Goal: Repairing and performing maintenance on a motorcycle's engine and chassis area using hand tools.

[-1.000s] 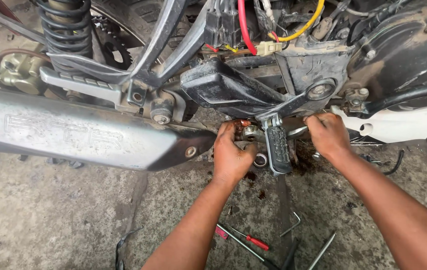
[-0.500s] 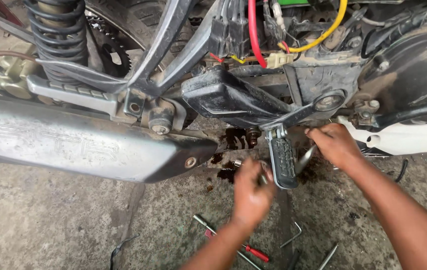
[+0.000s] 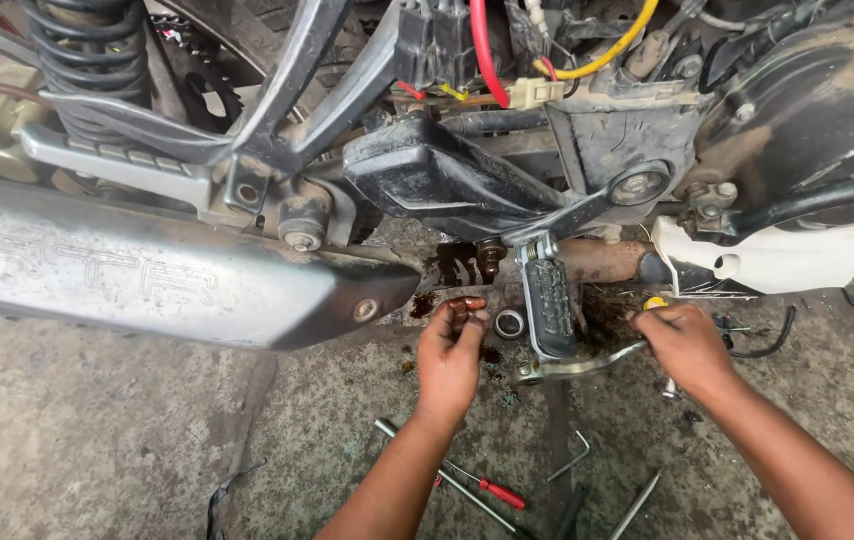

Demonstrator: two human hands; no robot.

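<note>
small part (image 3: 465, 303): rusty-brown piece pinched in my left hand (image 3: 450, 352) fingertips, just below the exhaust muffler (image 3: 147, 275) tip.
right hand (image 3: 685, 345): clenched on a metal lever (image 3: 579, 366) beside the footpeg (image 3: 550, 307).
step: judged to be fitting work under the frame.
next: calls for steady alignment.
floor (image 3: 87, 440): screwdriver (image 3: 487, 489) lying near.
</note>
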